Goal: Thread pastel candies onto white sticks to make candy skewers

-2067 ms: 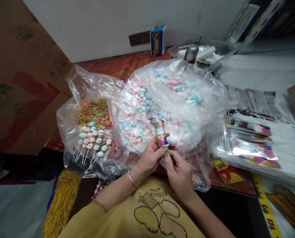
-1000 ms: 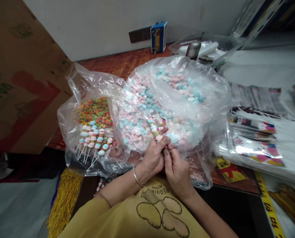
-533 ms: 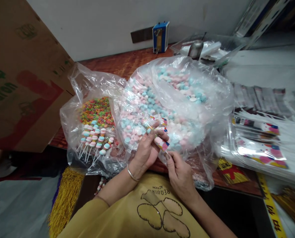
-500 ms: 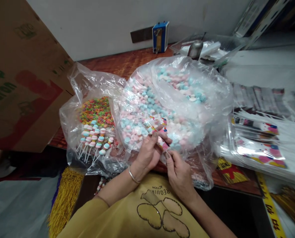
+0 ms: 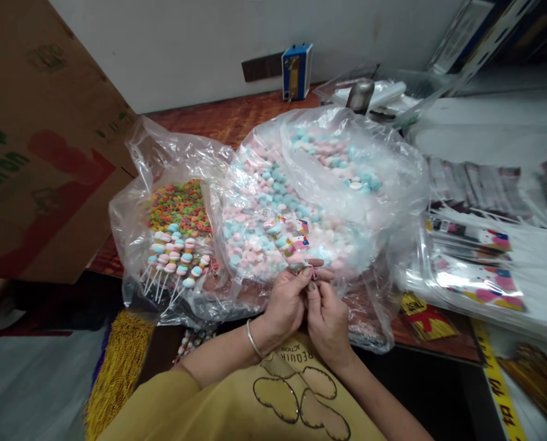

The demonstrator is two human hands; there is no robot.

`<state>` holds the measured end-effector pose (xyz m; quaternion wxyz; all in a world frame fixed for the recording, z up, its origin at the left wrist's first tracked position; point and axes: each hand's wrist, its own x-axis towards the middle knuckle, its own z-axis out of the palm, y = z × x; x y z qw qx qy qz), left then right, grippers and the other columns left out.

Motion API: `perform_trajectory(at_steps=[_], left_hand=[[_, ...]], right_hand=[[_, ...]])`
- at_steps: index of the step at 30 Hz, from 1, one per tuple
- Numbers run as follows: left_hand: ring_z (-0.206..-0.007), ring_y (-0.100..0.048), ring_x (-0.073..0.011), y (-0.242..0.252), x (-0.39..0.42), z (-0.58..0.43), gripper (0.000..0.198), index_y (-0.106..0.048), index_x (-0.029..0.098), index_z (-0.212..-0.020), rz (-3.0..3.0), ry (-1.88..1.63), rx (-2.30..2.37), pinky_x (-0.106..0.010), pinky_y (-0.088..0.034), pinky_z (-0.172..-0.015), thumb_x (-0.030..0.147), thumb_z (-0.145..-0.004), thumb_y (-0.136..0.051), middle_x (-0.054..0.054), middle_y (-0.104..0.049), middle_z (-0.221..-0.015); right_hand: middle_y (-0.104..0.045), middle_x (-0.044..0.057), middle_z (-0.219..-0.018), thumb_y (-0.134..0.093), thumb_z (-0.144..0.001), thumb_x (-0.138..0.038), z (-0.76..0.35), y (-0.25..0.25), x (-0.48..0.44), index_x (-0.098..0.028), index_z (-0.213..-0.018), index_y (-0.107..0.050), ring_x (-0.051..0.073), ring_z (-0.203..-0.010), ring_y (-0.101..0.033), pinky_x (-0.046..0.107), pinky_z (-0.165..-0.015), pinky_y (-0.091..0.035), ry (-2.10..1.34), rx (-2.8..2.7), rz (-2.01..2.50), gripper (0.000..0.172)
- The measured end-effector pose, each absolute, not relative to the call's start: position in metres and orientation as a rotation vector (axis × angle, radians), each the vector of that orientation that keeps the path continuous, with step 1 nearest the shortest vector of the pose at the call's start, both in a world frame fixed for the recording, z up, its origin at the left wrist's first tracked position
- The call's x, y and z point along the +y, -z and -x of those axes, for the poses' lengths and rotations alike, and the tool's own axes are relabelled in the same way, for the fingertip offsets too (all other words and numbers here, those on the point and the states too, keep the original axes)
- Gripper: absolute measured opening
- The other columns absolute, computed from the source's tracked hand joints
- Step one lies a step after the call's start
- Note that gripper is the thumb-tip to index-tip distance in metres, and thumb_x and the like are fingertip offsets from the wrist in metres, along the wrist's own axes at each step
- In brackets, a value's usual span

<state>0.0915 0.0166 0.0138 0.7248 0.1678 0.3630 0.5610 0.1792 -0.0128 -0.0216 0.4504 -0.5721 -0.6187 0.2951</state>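
My left hand (image 5: 286,304) and my right hand (image 5: 327,320) meet in front of my chest, both pinched on the lower end of a candy skewer in a printed clear sleeve (image 5: 290,241). The sleeved skewer points up and left over a big clear bag of pink, blue and white candies (image 5: 301,184). To its left a second clear bag (image 5: 163,208) holds small coloured ring candies (image 5: 177,207) and several finished candy skewers (image 5: 174,260) on white sticks.
A cardboard box (image 5: 38,141) stands at the left. Stacks of printed sleeves (image 5: 470,257) lie at the right on the wooden table (image 5: 218,119). A blue device (image 5: 295,70) stands by the wall. Yellow fringe (image 5: 114,367) hangs at the lower left.
My hands have drawn together and nearer to me. The sleeved skewer has swung from lying across my left fingers to pointing up over the candy bag, held at its lower end.
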Motion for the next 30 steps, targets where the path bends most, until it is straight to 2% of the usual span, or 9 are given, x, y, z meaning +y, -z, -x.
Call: perform_trajectory(at_steps=[3,7,11,14,18,22,26,28,30], left_hand=[[-0.112,-0.070,-0.0268,-0.011,0.013,-0.094,0.025,-0.077,0.017,-0.089,-0.452,-1.285,0.844,-0.037,-0.049,-0.102,0.038,-0.078,-0.082,-0.011,-0.080,-0.101],[-0.120,-0.065,-0.0251,-0.003,0.014,-0.092,0.027,-0.080,0.018,-0.099,-0.437,-1.280,0.869,-0.034,-0.047,-0.104,0.038,-0.082,-0.078,-0.010,-0.075,-0.122],[-0.120,-0.065,-0.0259,-0.005,0.015,-0.088,0.036,-0.079,0.018,-0.111,-0.406,-1.218,0.849,-0.035,-0.047,-0.106,0.039,-0.082,-0.078,-0.011,-0.076,-0.119],[-0.115,-0.067,-0.0287,-0.012,0.017,-0.083,0.042,-0.080,0.015,-0.110,-0.423,-1.173,0.781,-0.037,-0.050,-0.101,0.043,-0.080,-0.078,-0.014,-0.078,-0.114],[-0.079,-0.072,-0.0226,-0.013,0.019,-0.073,0.042,-0.082,0.013,-0.104,-0.474,-1.123,0.814,-0.031,-0.056,-0.069,0.046,-0.077,-0.082,-0.014,-0.080,-0.098],[-0.040,-0.053,-0.0101,-0.002,0.019,-0.070,0.047,-0.082,0.013,-0.101,-0.444,-1.058,0.860,-0.024,-0.043,-0.042,0.050,-0.072,-0.086,-0.008,-0.074,-0.068],[-0.061,-0.068,-0.0151,0.004,0.019,-0.076,0.036,-0.082,0.013,-0.083,-0.439,-1.192,0.960,-0.025,-0.055,-0.064,0.045,-0.068,-0.090,-0.008,-0.076,-0.069],[-0.082,-0.074,-0.0195,0.003,0.019,-0.078,0.032,-0.082,0.014,-0.078,-0.493,-1.255,1.008,-0.028,-0.057,-0.082,0.042,-0.066,-0.092,-0.010,-0.080,-0.081],[-0.094,-0.074,-0.0233,0.000,0.018,-0.076,0.034,-0.083,0.015,-0.084,-0.542,-1.217,0.991,-0.032,-0.056,-0.090,0.043,-0.068,-0.091,-0.012,-0.081,-0.093]], right_hand=[[-0.074,0.005,-0.081,-0.042,-0.108,-0.041,-0.178,0.021,-0.011,-0.021,-0.098,-0.063,0.019,-0.066,-0.067,0.029,-0.059,-0.048,-0.815,-1.459,1.398,0.031],[-0.078,0.013,-0.101,-0.043,-0.108,-0.042,-0.179,0.027,-0.006,-0.016,-0.126,-0.062,0.023,-0.076,-0.073,0.031,-0.064,-0.051,-0.659,-1.548,1.394,0.037],[-0.077,0.015,-0.086,-0.044,-0.106,-0.044,-0.184,0.029,-0.003,-0.014,-0.116,-0.069,0.023,-0.063,-0.067,0.033,-0.060,-0.048,-0.461,-1.658,1.394,0.041],[-0.072,0.007,-0.081,-0.043,-0.106,-0.043,-0.187,0.020,-0.004,-0.019,-0.113,-0.066,0.020,-0.065,-0.064,0.031,-0.060,-0.048,-0.777,-1.498,1.339,0.034],[-0.043,-0.009,-0.055,-0.048,-0.105,-0.049,-0.187,0.014,-0.007,-0.024,-0.098,-0.058,0.012,-0.046,-0.041,0.025,-0.047,-0.036,-1.399,-1.136,1.125,0.028],[-0.033,-0.012,-0.051,-0.048,-0.104,-0.051,-0.185,0.016,-0.007,-0.024,-0.092,-0.054,0.010,-0.040,-0.032,0.024,-0.044,-0.031,-1.664,-0.993,0.987,0.030],[-0.061,-0.001,-0.075,-0.057,-0.097,-0.052,-0.182,0.015,-0.004,-0.022,-0.094,-0.059,0.014,-0.063,-0.054,0.027,-0.059,-0.044,-1.232,-1.208,1.224,0.030],[-0.063,0.001,-0.080,-0.060,-0.095,-0.053,-0.180,0.014,-0.003,-0.021,-0.091,-0.061,0.016,-0.070,-0.056,0.028,-0.063,-0.045,-1.049,-1.210,1.302,0.032],[-0.053,-0.004,-0.067,-0.059,-0.095,-0.055,-0.179,0.011,-0.002,-0.022,-0.082,-0.057,0.012,-0.057,-0.047,0.025,-0.054,-0.040,-1.182,-1.080,1.239,0.036]])
